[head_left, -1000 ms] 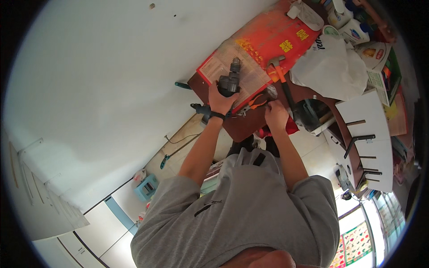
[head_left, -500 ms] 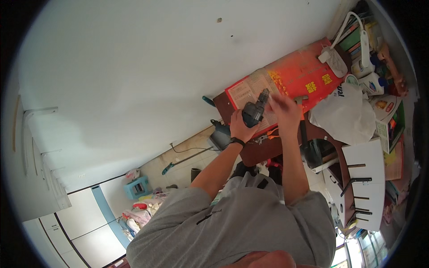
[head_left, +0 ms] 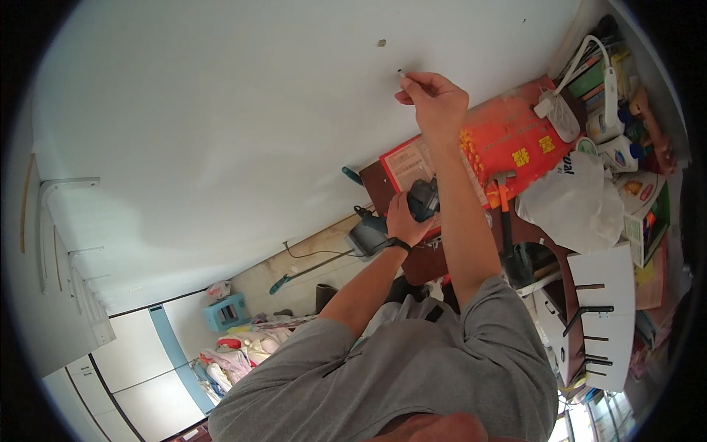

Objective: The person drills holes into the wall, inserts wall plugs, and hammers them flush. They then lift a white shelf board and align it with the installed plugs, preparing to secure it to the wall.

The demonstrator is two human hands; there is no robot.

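My left hand is wrapped round a dark cordless drill, which it keeps over the near end of the red-covered tabletop; my right forearm hides part of the drill. Up at the white wall, my right hand pinches a small pale wall plug between thumb and fingertips. The plug's tip is at a small dark hole in the wall; how deep it sits I cannot tell. Above and to the left of that spot is a second hole with a beige plug in it.
A claw hammer with an orange and black handle lies right of my right forearm. Beyond it are a white plastic bag, a white lamp and bottles. A blue stool stands on the floor at left, near piled clothes.
My right hand has risen from beside the drill's chuck to the wall hole with the small plug. The drill has been lowered slightly in my left hand, and the view has shifted a little.
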